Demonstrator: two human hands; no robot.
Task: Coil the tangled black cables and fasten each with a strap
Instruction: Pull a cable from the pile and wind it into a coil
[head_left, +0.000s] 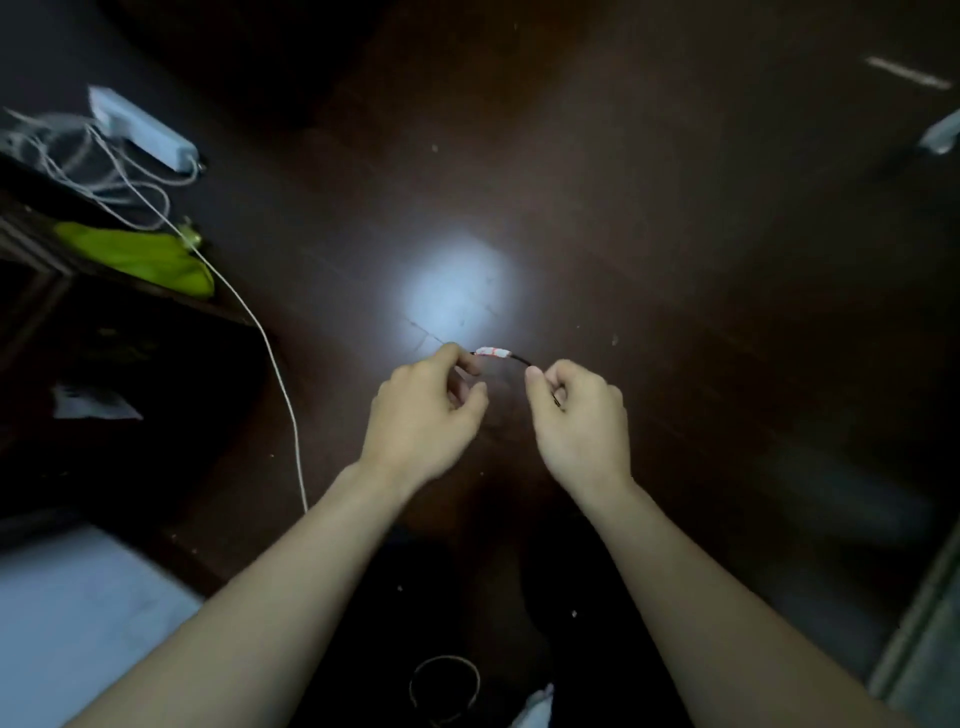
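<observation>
Both arms reach out over a dark brown, glossy wooden floor (675, 234), and a thin black cable (521, 360) is stretched in the air between the two hands, just below a bright patch of reflected light (457, 286) on the boards. The left hand (426, 410) pinches one end between thumb and forefinger, with its other fingers loosely curled beneath. The right hand (576, 415) is closed into a near fist and grips the other end at the fingertips. A short bit of the cable shows again under its curled fingers.

The visible stretch is short. Its long axis runs side to side from hand to hand in a shallow upward bow, dipping slightly toward the right hand. A small white wrap with red marks (492, 353) sits around the cable, close to the left fingertips.

Off to the left, a white power strip (143, 130) lies beside a loose tangle of white cords (78, 156). One long white cord (283, 374) trails from there across the floor toward the person, passing a bright green, soft-looking object (140, 257). Near the bottom edge, between the forearms, lies a dark ring with a pale rim (444, 688). It is too dim for me to say what it is.
</observation>
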